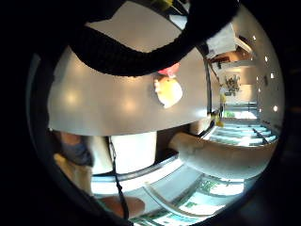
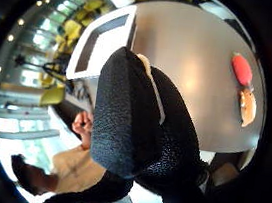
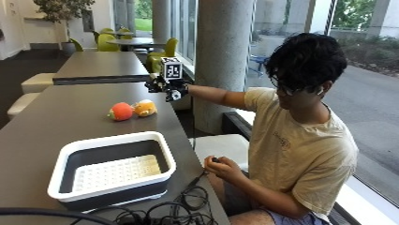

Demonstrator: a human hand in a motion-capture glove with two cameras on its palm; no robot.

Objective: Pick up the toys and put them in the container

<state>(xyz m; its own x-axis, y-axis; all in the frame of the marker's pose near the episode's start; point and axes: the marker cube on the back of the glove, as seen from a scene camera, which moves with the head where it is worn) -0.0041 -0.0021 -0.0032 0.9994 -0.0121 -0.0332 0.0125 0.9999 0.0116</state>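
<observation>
Two soft toys lie side by side on the grey table point(image 3: 62, 105): a red-orange one point(image 3: 121, 111) and a yellow-orange one point(image 3: 145, 108). My gloved right hand point(image 3: 165, 87) hovers in the air just beyond them, near the table's right edge, with its fingers loosely bent and nothing in them. The white-rimmed dark container point(image 3: 112, 168) stands empty near the front of the table. In the thumb side palm view the black fingers point(image 2: 138, 122) fill the middle, with the red toy point(image 2: 242, 69), the orange toy point(image 2: 247, 107) and the container point(image 2: 101, 39) around them. The little finger side view shows the yellow toy point(image 1: 168, 92) and the red toy point(image 1: 169, 70) under a glove strap point(image 1: 141, 56).
Black cables point(image 3: 162, 213) lie coiled at the table's front edge, beside the container. The person's bare left hand point(image 3: 218, 166) rests low beside the table. A concrete pillar point(image 3: 224, 56) rises behind the arm; another table point(image 3: 99, 65) and pale stools point(image 3: 37, 82) stand further back.
</observation>
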